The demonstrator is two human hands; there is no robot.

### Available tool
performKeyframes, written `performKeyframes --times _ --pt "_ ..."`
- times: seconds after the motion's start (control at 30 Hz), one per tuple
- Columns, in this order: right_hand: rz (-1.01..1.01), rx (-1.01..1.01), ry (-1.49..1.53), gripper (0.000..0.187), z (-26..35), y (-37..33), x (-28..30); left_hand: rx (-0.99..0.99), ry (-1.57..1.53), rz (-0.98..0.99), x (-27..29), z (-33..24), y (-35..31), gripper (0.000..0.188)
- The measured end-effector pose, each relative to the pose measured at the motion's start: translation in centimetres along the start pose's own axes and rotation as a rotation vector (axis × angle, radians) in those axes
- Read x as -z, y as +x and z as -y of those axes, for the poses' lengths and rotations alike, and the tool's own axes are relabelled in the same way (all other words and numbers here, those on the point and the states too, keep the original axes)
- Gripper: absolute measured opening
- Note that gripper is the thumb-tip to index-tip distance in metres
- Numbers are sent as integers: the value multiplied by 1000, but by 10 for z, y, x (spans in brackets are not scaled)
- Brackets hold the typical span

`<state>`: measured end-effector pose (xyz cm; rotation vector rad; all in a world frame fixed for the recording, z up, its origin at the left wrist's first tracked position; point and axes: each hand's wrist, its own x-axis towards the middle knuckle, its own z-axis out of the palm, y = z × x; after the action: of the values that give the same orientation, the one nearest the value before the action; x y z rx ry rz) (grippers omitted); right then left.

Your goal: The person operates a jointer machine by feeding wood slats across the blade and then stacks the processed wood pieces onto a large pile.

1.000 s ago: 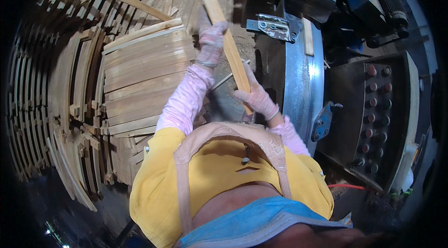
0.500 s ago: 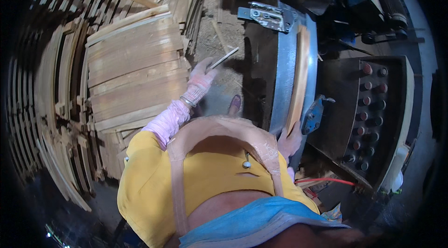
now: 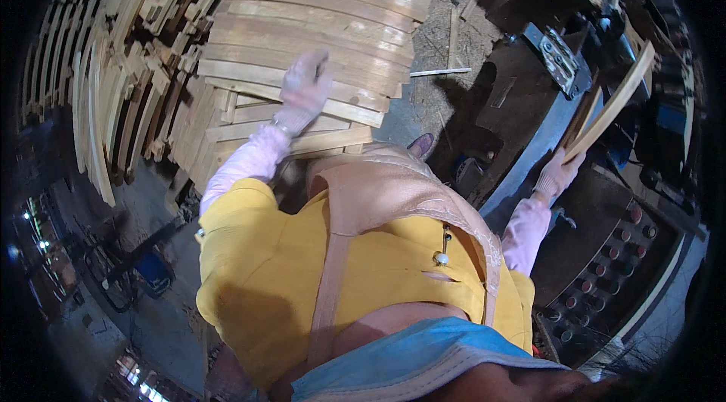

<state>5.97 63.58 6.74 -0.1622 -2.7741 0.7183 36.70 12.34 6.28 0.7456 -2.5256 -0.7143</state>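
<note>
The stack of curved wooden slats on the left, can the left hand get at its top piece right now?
Probably yes. The left hand already lies over the stack of curved wooden slats, empty, with nothing between it and the wood. The right hand is away at the machine, holding a slat.

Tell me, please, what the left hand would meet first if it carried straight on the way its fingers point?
Most likely the stack of curved wooden slats: the gloved left hand already hovers over or rests on it, fingers pointing up the pile. Depth is unclear, so contact can't be confirmed.
</note>
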Motion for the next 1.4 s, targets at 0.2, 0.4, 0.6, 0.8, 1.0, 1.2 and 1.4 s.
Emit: performKeyframes --times 0.2,0.4,0.6,0.8,1.0,1.2,1.4 --pt "254 -76 -314 67 -24 -199 64 224 -90 1057 24 70 -168 41" --pt "328 -412 -515 66 -37 -260 82 217 -313 927 -47 90 -245 50" --pt "-147 325 -566 45 -48 -157 38 548 -837 1032 -99 77 -238 41" --pt "-1 442 -440 31 -48 -64 12 422 -353 1179 -78 46 -250 42" --pt "-27 482 -391 37 -17 9 -13 409 -187 1246 -57 39 -267 44" --pt "632 716 323 38 136 -117 -50 371 -86 1259 -29 36 -259 46" --pt "1011 1640 258 59 265 -317 -89 406 -142 1160 -26 74 -266 48"
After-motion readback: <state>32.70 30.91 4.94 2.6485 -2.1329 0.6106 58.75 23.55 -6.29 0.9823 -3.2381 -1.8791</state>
